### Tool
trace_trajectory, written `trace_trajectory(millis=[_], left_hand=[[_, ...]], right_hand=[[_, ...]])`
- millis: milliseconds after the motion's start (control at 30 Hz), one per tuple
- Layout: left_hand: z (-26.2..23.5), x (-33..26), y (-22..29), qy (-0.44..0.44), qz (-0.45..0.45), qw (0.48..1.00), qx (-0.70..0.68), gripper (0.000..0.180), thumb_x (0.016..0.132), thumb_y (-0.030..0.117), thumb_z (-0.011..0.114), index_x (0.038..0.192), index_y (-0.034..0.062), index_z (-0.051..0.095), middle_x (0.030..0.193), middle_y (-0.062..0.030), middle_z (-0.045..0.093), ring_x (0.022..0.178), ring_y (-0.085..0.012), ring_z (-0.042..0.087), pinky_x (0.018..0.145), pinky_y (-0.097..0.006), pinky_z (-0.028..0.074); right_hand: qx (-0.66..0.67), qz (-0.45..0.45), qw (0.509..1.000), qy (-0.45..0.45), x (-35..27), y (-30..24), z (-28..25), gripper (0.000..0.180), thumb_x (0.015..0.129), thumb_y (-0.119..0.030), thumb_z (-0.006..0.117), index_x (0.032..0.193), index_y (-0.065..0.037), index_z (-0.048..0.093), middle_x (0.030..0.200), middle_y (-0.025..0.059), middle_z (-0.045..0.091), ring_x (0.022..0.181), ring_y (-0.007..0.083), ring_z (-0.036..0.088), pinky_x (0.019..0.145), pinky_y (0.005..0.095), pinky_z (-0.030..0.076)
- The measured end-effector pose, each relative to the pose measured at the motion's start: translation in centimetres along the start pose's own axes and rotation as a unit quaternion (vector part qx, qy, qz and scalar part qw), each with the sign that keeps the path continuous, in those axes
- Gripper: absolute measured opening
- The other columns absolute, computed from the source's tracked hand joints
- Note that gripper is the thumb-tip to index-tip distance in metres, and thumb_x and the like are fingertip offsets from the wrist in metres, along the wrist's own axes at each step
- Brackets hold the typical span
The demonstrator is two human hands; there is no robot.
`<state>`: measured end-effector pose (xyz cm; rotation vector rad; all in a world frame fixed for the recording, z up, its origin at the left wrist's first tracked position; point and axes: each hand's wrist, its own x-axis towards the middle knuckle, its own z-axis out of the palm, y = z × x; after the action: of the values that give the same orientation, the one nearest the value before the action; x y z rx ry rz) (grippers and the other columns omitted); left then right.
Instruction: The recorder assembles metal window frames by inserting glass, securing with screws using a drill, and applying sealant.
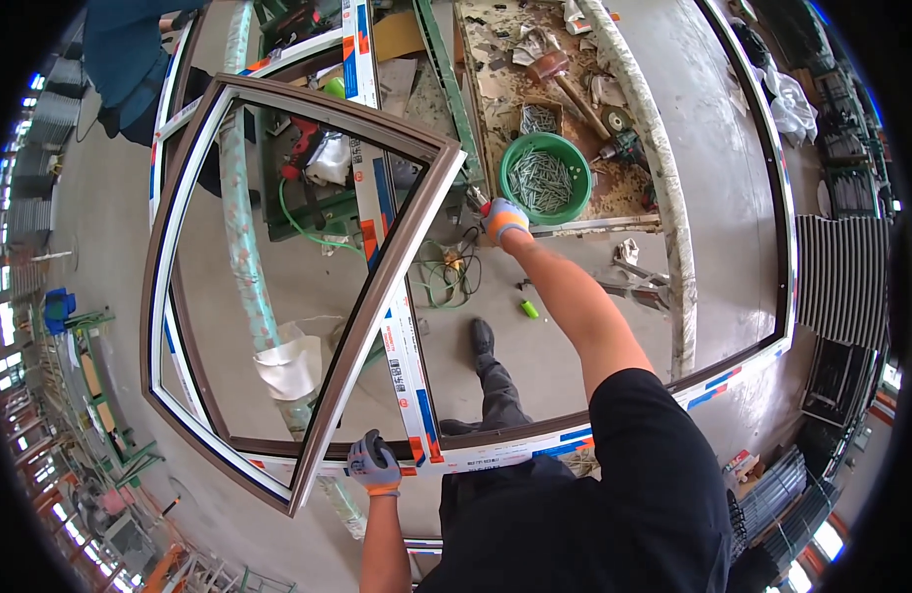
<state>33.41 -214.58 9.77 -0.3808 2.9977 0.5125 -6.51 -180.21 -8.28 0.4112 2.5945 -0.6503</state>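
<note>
Your left hand (374, 463), in a grey glove with an orange cuff, is closed around the lower end of a brown and white window sash frame (278, 287), an empty four-sided frame with no glass in it. Your right hand (501, 218), gloved the same way, is stretched out ahead and grips the frame's far corner, just beside a round green plastic bowl of metal screws (545, 178). The sash is held tilted above a larger brown and white window frame with blue and orange protective tape (614, 420), which curves around you across the grey concrete floor (733, 178). The bowl sits on a cluttered workbench (496, 89), with a wooden-handled mallet (565, 84) lying near it. At the top left, another person in blue clothing (125, 59) stands beside the big frame.
</note>
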Motion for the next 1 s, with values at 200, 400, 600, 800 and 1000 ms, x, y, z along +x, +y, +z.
trace_trajectory(millis=[200,400,600,800,1000], left_hand=[[0.0,0.3,0.5,0.023,0.024,0.999,0.010,0.020,0.082,0.012,0.060,0.100,0.0084,0.068,0.093,-0.0113,0.067,0.085,-0.0332,0.062,0.080,-0.044,0.049],[-0.2,-0.4,0.0,0.048,0.052,0.997,0.029,0.022,0.081,0.013,0.060,0.101,0.0084,0.068,0.093,-0.0112,0.066,0.088,-0.0334,0.061,0.081,-0.044,0.049],[0.0,0.2,0.2,0.008,0.023,1.000,0.010,0.022,0.080,0.013,0.060,0.101,0.0076,0.067,0.093,-0.0121,0.066,0.088,-0.0339,0.061,0.081,-0.045,0.049],[-0.1,0.4,0.5,0.025,0.045,0.999,0.003,0.021,0.081,0.012,0.059,0.099,0.0075,0.067,0.092,-0.0120,0.066,0.086,-0.0340,0.062,0.079,-0.045,0.049],[0.0,0.2,0.1,0.023,0.035,0.999,0.002,0.021,0.081,0.012,0.060,0.100,0.0084,0.068,0.092,-0.0117,0.067,0.086,-0.0338,0.062,0.079,-0.045,0.049]], right_hand=[[0.015,0.041,0.999,-0.022,0.3,-0.4,0.4,0.025,0.088,-0.024,0.061,0.101,-0.006,0.071,0.101,0.0182,0.071,0.096,0.0359,0.069,0.080,0.0425,0.055],[0.027,0.049,0.997,-0.046,0.4,-0.6,0.7,0.022,0.085,-0.024,0.064,0.101,-0.012,0.073,0.108,0.0162,0.071,0.102,0.0339,0.068,0.085,0.0404,0.053],[0.046,0.039,0.998,-0.018,0.5,-0.9,1.2,0.021,0.086,-0.022,0.064,0.101,-0.011,0.072,0.103,0.0166,0.072,0.099,0.0344,0.069,0.080,0.0407,0.056],[0.034,0.025,0.999,-0.032,-0.3,-3.7,3.7,0.023,0.085,-0.024,0.063,0.103,-0.012,0.072,0.104,0.0180,0.071,0.102,0.0354,0.067,0.088,0.0435,0.053],[0.110,0.069,0.991,-0.007,-0.7,-4.4,5.7,0.023,0.081,-0.021,0.066,0.101,-0.012,0.071,0.106,0.0184,0.070,0.101,0.0359,0.067,0.087,0.0437,0.053]])
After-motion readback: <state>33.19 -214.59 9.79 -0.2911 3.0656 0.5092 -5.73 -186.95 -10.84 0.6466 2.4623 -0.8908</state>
